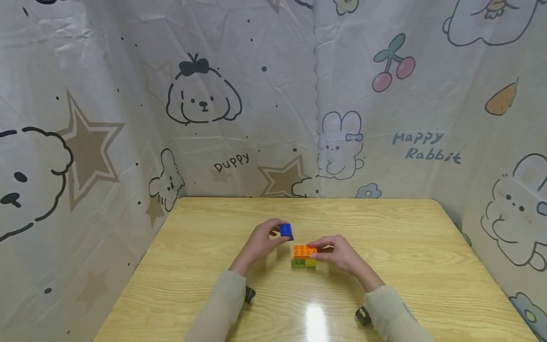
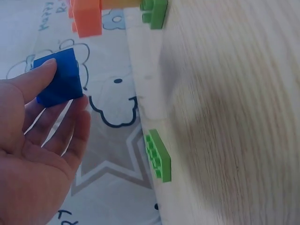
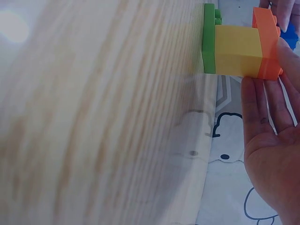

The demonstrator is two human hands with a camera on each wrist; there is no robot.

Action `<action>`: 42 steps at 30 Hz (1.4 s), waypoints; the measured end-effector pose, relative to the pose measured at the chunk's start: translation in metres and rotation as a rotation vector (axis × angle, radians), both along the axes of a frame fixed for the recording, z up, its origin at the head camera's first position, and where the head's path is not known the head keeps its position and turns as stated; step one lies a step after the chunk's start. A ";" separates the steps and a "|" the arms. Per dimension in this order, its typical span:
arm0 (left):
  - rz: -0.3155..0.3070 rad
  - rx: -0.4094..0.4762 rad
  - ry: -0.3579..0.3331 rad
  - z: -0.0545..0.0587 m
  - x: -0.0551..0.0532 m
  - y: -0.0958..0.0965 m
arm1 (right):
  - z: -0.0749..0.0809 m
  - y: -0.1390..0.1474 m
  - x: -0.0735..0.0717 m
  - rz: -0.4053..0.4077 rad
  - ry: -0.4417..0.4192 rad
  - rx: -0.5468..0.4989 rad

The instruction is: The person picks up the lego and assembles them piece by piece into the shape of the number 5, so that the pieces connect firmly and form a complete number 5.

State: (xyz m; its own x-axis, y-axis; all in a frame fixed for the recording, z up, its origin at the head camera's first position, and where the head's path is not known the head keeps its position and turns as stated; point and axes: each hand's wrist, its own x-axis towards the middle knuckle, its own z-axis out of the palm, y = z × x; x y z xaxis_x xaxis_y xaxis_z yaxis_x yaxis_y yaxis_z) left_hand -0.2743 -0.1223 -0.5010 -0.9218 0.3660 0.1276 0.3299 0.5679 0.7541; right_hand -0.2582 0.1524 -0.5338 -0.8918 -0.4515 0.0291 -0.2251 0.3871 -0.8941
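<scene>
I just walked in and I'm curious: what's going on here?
A person's left hand holds a blue block above the table, apart from the others. The right hand grips an orange block, which sits on a yellow block; beneath that is a green block. A second flat green piece lies separately.

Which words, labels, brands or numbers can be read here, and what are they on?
"PUPPY": on the back of the patterned cloth.
"Happy Rabbit": on the same cloth, further right; partly repeated, sideways, in the left wrist view.
Cut-off letters at that view's bottom edge: not fully readable.
Blue brick, orange brick, yellow brick: no readable lettering.
No brand or number is legible.
</scene>
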 end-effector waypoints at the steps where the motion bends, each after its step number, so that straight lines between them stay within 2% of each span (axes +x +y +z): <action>1: -0.001 0.001 0.001 0.000 0.001 0.001 | 0.000 0.000 0.000 -0.002 -0.001 0.000; 10: -0.011 0.027 0.025 0.008 0.014 0.007 | 0.003 -0.001 0.001 -0.004 0.014 0.012; 15: -0.039 0.027 0.054 0.010 0.019 0.008 | 0.004 -0.001 0.001 -0.004 0.007 0.000; 30: -0.069 0.061 0.029 0.007 0.031 0.013 | 0.003 -0.001 0.001 -0.001 0.005 -0.007; 42: -0.086 0.019 0.017 0.001 0.033 0.017 | 0.002 0.000 0.001 0.008 0.001 -0.020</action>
State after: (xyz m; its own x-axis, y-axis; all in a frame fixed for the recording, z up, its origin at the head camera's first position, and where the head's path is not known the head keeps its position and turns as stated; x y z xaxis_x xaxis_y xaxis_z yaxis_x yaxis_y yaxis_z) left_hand -0.2410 -0.1053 -0.5003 -0.8847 0.4413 0.1503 0.3895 0.5227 0.7584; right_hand -0.2568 0.1526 -0.5322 -0.8882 -0.4578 0.0390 -0.2289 0.3674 -0.9014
